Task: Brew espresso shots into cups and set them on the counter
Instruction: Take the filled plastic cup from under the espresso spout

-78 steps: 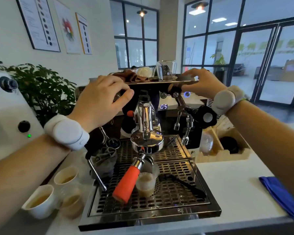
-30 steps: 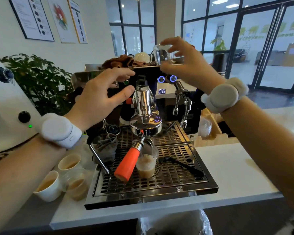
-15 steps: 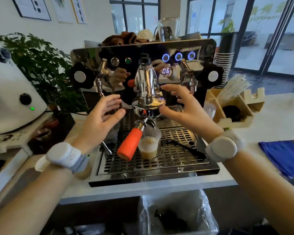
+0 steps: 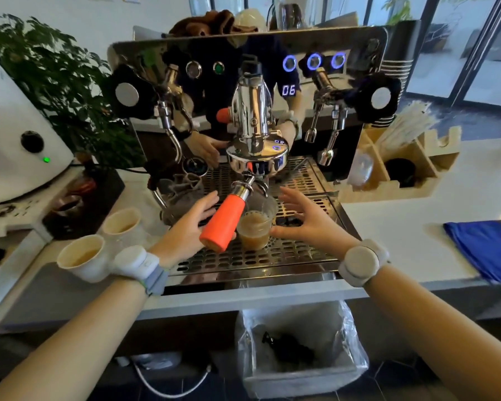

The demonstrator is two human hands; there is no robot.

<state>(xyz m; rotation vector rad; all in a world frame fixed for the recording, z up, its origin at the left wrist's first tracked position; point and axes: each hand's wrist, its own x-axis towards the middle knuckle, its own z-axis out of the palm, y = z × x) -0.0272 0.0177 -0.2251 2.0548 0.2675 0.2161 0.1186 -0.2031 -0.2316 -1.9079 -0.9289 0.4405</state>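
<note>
So the shot looks pretty much pulled at this point. A clear plastic cup [image 4: 254, 228] of brown, foamy espresso is parked on the drip tray [image 4: 272, 254] of the espresso machine [image 4: 252, 91], right under the spout, and it's flanked by both hands. The left hand [image 4: 190, 227] is held with fingers straight and loosely spread, tips reaching past the orange portafilter handle [image 4: 224, 224] on its far side; nothing is gripped. The right hand [image 4: 304, 224] is opened wide too, fingers fanned out, the thumb brought in just beside the cup's right wall. Whether the thumb is actually touching the plastic can't be told from here. The cup sits between the two sets of fingers, closer to the right thumb.

As for progress: two white paper cups [image 4: 83, 257] with coffee already in them are seen on the counter [image 4: 402, 235] outside the left wrist, so those rounds can be counted as done. A "06" is shown on the machine's timer [image 4: 288, 90]; whether anything is dripping just now can't be made out.

What's left, as a guess: the clear cup has to be grasped, slid out from under the handle without being knocked, and set down on the counter. A full soft cup gets squeezed easily, so a light grip is probably called for.
</note>
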